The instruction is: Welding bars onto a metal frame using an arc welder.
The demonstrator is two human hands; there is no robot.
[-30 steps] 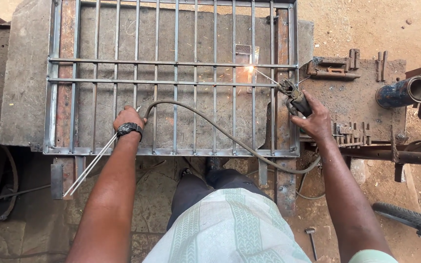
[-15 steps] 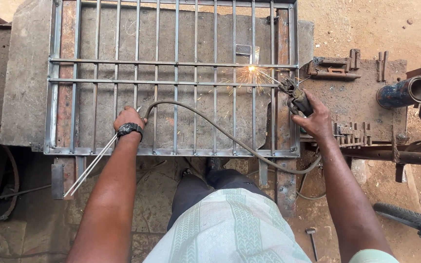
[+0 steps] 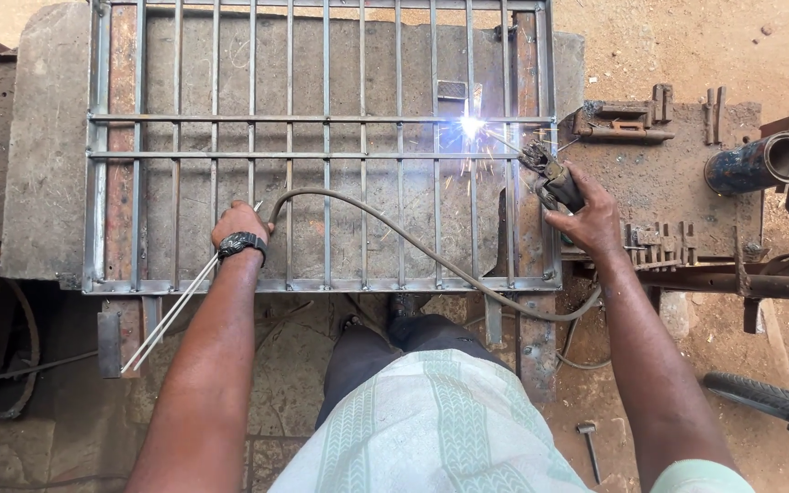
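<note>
Steel bars make up the window grille (image 3: 321, 146) lying flat on the grey slab table (image 3: 43, 155) below us. Our right hand (image 3: 586, 219) is wrapped tight around the electrode holder (image 3: 550, 178), whose thin rod slants up and left to a bright white-blue arc (image 3: 470, 126) on the grille's upper cross bar, near its right side; sparks scatter beneath it. A grey cable (image 3: 413, 242) runs from the holder, sags under the grille's lower right corner and curves back across the bars toward our left hand (image 3: 239, 224). That hand, a black watch (image 3: 241, 245) on its wrist, rests on the bars with fingers closed on a few spare welding rods (image 3: 171, 315) that trail down-left past the frame's edge. Right of the grille sit a rusty plate (image 3: 678, 173) and a dark pipe (image 3: 760, 162).
</note>
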